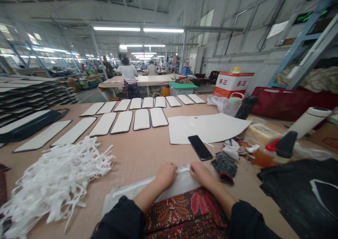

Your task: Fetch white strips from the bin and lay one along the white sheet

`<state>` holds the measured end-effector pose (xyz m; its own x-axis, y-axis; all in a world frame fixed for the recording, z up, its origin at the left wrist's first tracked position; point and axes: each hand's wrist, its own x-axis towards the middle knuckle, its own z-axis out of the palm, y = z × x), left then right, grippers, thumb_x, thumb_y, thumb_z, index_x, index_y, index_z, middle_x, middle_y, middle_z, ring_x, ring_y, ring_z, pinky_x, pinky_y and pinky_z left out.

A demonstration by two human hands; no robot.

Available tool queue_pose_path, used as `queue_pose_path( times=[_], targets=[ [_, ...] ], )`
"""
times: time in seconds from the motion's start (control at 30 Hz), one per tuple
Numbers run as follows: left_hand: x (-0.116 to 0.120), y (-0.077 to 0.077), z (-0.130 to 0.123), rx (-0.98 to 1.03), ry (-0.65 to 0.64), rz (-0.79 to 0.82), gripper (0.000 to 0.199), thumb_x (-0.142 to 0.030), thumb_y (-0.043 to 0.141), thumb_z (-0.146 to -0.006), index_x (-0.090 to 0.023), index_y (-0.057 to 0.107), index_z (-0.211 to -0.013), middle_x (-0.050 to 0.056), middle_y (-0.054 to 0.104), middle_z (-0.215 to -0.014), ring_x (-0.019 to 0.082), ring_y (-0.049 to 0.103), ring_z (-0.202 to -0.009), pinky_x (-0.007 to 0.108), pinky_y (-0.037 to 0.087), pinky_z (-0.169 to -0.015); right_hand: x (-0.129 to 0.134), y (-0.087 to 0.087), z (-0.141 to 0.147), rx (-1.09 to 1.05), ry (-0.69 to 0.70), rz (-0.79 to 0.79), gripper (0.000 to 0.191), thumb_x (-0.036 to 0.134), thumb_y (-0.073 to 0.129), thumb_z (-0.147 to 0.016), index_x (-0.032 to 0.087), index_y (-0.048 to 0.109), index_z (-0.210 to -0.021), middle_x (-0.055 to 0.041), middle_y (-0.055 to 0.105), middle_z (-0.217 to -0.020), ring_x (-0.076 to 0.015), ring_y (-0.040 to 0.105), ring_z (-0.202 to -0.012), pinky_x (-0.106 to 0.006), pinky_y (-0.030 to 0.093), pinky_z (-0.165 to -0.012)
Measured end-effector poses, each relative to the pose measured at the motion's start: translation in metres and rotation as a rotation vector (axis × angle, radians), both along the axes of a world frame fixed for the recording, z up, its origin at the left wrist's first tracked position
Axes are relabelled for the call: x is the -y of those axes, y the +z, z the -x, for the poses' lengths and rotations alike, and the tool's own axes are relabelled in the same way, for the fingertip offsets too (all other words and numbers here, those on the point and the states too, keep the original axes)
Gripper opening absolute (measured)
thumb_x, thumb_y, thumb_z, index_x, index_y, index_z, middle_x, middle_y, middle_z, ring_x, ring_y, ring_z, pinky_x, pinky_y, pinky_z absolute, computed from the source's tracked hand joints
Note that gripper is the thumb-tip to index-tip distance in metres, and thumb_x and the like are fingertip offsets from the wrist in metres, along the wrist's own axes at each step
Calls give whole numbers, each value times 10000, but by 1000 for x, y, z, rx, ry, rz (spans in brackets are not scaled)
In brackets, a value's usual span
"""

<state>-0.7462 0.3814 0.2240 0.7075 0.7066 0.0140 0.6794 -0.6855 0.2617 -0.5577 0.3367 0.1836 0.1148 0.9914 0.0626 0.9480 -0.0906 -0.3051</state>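
Observation:
At the near edge of the table, a thin translucent white sheet (pixel 132 192) lies flat with a brighter white strip along its far edge. My left hand (pixel 167 175) is closed, its fingers pinching that far edge. Just to the right, my right hand (pixel 200 173) pinches the same edge, and a short stretch of the strip shows between the two hands. My fingertips are partly hidden. Below my wrists is a brown and red patterned cloth (pixel 182 214). A black phone (pixel 200 147) rests beyond my right hand, with a dark grey glove (pixel 225 165) beside it.
A heap of white strips (pixel 60 175) lies at left. Rows of white panels with dark edges (pixel 121 122) and a large white sheet (pixel 206 126) spread behind. At right are a red-capped bottle (pixel 266 154), a white flask (pixel 307 121) and black material (pixel 303 189). A person (pixel 128 73) stands farther back.

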Motion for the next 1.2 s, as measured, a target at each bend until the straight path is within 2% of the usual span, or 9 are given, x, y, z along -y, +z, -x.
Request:
queue_pose_path(
  times=[0.13,0.27,0.37,0.43,0.53,0.67,0.87,0.97,1.2],
  targets=[
    [-8,-9,-30,62,44,-23,274,-334,505,-778,-159,596,-969,85,570,-993,209,513,-943,301,385,-821,3,2,-2,-79,11,-92,80,142,423,-783,150,501,-774,-65,545,-822,-171,498,-782,-258,348,-690],
    [-15,-18,-43,165,118,44,229,-377,550,-746,-183,606,-853,43,593,-912,184,524,-887,271,380,-757,-7,-1,-11,-417,24,-96,43,169,456,-776,162,472,-815,-26,542,-776,-149,515,-743,-238,373,-669],
    [-20,-25,-48,214,199,150,158,-310,559,-724,-180,597,-803,11,614,-813,157,544,-787,245,374,-674,-19,-4,-17,-633,48,-120,243,96,508,-698,169,475,-927,-12,546,-833,-136,526,-792,-217,389,-697],
    [-23,-29,-51,233,226,197,143,-277,561,-714,-181,598,-813,-3,619,-773,147,548,-743,237,366,-641,-25,-7,-19,-667,61,-128,337,45,486,-665,178,484,-975,4,543,-808,-129,529,-787,-214,393,-713],
    [-23,-34,-55,253,210,169,135,-273,549,-738,-188,609,-824,-4,623,-794,145,548,-760,235,362,-653,-27,-13,-19,-667,74,-153,354,36,456,-673,184,501,-992,8,550,-790,-130,535,-788,-223,397,-739],
    [-17,-40,-58,270,153,34,128,-265,508,-797,-201,619,-796,4,604,-816,151,536,-809,248,361,-709,-24,-23,-16,-642,20,-232,316,56,464,-706,175,501,-996,-19,565,-850,-149,532,-852,-244,400,-781],
    [-8,-43,-56,215,81,-136,163,-240,463,-841,-204,620,-864,30,572,-840,168,513,-838,273,371,-749,-18,-21,-11,-243,-16,-324,155,84,518,-741,173,527,-868,-47,526,-902,-187,471,-909,-297,378,-820],
    [-7,-44,-55,193,47,-200,171,-234,449,-853,-206,615,-882,31,560,-833,166,508,-831,274,380,-753,-18,-14,-12,-132,23,-279,41,148,529,-776,178,555,-785,-41,533,-883,-190,463,-909,-307,355,-831],
    [-4,-49,-54,120,-26,-378,180,-175,428,-863,-204,605,-854,35,549,-819,167,505,-794,285,393,-714,-32,-2,-19,-161,51,-121,163,243,490,-799,164,626,-758,-47,608,-832,-176,511,-863,-273,341,-794]
  ],
)
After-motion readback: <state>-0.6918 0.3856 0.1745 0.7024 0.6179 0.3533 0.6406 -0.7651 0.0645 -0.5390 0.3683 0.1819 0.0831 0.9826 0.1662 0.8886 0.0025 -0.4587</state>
